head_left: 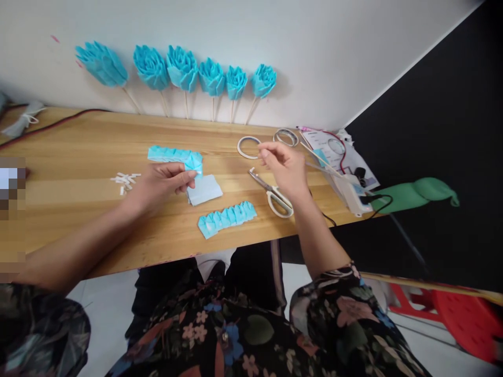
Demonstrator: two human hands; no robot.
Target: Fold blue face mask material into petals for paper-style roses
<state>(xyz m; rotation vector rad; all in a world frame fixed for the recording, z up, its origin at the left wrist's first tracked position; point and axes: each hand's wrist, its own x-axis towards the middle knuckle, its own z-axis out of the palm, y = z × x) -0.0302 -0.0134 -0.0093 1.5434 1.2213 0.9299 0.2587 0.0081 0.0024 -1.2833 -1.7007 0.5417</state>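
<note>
My left hand (159, 186) is shut on the right end of a pleated blue paper strip (168, 153), which lies along the wooden table (78, 173). My right hand (285, 170) hovers over the table with thumb and fingers pinched at the right rim of a white tape ring (247, 147). Between my hands lie a flat folded blue paper piece (204, 189) and, nearer me, a second pleated blue strip (227, 217). White-handled scissors (275, 196) rest just under my right wrist.
Several blue paper flowers on sticks (183, 68) lean against the back wall. A second tape ring (286, 137), wooden skewers (318, 157), a glue gun (349, 191) and papers sit at the right end. White scraps (124, 180) lie left. A red cable (58, 123) runs far left.
</note>
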